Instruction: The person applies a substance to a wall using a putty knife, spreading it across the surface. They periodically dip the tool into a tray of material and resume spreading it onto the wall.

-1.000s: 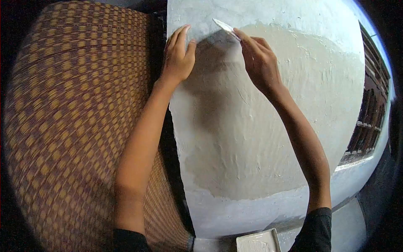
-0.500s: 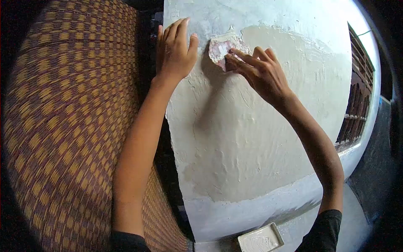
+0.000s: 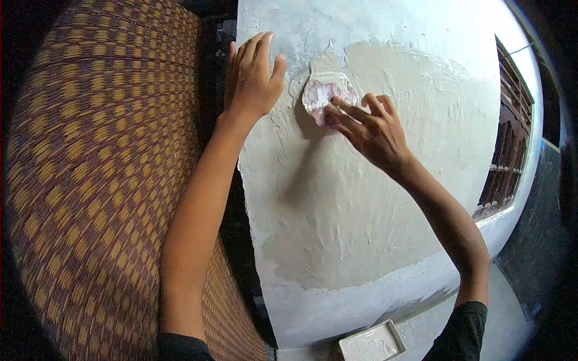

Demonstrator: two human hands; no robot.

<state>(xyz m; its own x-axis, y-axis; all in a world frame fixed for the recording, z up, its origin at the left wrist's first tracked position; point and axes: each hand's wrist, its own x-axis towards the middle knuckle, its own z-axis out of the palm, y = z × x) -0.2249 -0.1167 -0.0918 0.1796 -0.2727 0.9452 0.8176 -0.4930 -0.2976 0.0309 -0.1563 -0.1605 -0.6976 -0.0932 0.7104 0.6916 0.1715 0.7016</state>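
My right hand [image 3: 370, 129] grips the lower edge of a flat, pinkish scraper [image 3: 322, 99] coated with pale putty. The scraper's upper edge is against the wall [image 3: 337, 198], where a broad patch of beige putty lies with ridges and streaks. A fresh smear of putty [image 3: 328, 60] shows just above the scraper. My left hand [image 3: 250, 81] rests at the wall's left edge, its fingers stretched upward and holding nothing.
A woven brown and yellow mat [image 3: 114, 180] stands along the left, with a dark gap beside the wall. A shallow tray [image 3: 394, 334] of putty sits below at the wall's foot. A barred window [image 3: 509, 138] is on the right.
My right hand has drawn the scraper down the wall, and a putty smear now shows above it. My left hand stays at the wall's edge.
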